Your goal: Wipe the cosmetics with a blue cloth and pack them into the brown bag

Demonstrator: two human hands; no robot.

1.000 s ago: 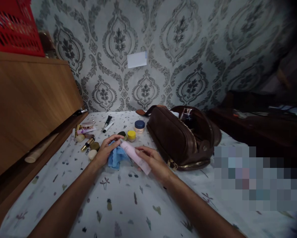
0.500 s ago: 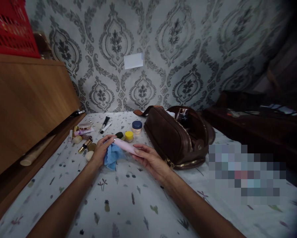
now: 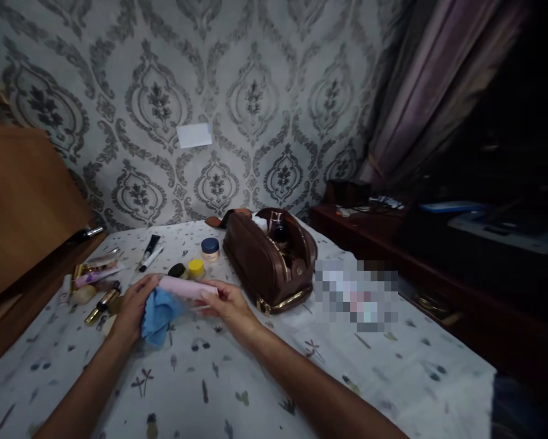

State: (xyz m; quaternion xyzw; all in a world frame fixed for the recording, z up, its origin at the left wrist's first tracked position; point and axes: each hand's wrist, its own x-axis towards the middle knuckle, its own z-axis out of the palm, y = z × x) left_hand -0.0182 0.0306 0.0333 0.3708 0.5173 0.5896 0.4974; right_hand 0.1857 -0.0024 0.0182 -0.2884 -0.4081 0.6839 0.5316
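A pale pink cylindrical tube point(image 3: 182, 287) is held level between my two hands, above the patterned sheet. My right hand point(image 3: 235, 310) has its fingers closed round the right end. At the other end, my left hand point(image 3: 135, 303) grips a blue cloth point(image 3: 158, 318) and touches the tube with it; the cloth hangs down below. Just behind the tube are a jar with a yellow lid point(image 3: 195, 267), a dark-lidded jar point(image 3: 177, 271) and a jar with a navy lid point(image 3: 210, 249). A brown toiletry bag point(image 3: 255, 256) stands unzipped to the right, with a dark bottle point(image 3: 277, 228) inside.
Left of my left hand lie several cosmetics, among them a purple-and-white tube point(image 3: 93, 277) and a black-and-gold one point(image 3: 102, 303). A black tube point(image 3: 150, 247) lies farther back. Wooden furniture point(image 3: 22, 201) borders the left; a dark red table point(image 3: 347, 225) stands right.
My view has swung to the right, so the bag and jars sit farther left. The tube looks more level now. Both hands keep hold of the tube and cloth.
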